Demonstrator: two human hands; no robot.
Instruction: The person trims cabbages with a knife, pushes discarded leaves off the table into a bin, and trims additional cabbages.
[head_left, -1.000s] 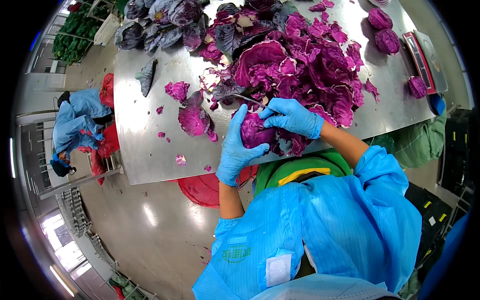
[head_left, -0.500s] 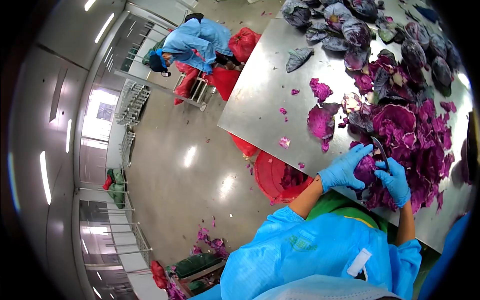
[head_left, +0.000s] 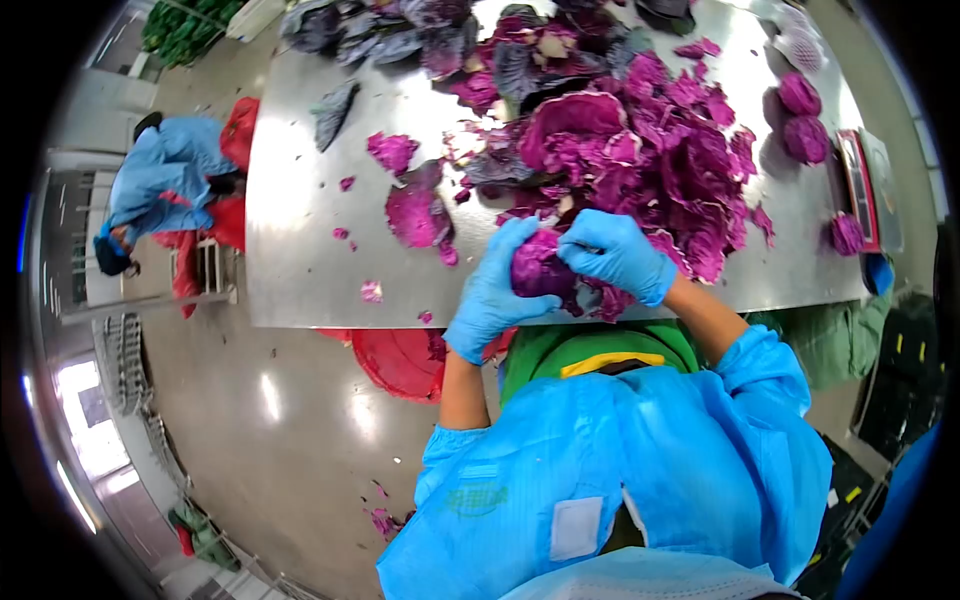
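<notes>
A peeled purple cabbage is at the table's near edge, between my two blue-gloved hands. My left hand grips it from the left, with the thumb along its near side. My right hand is closed at the cabbage's upper right. A dark sliver of the knife shows at its fingers; most of the blade is hidden. Loose purple leaves are heaped just beyond my hands. To the left, a larger torn leaf lies on the steel table.
Cabbages with dark outer leaves are piled at the far left. Trimmed cabbages stand at the right, near a red-edged tray. Below the table edge is a red tub. A co-worker bends over red sacks at the left.
My view has swung right, bringing the trimmed cabbages into sight. My right hand has turned over the cabbage, and the curved blade, plainly visible before, is now mostly hidden. My left hand still holds the cabbage.
</notes>
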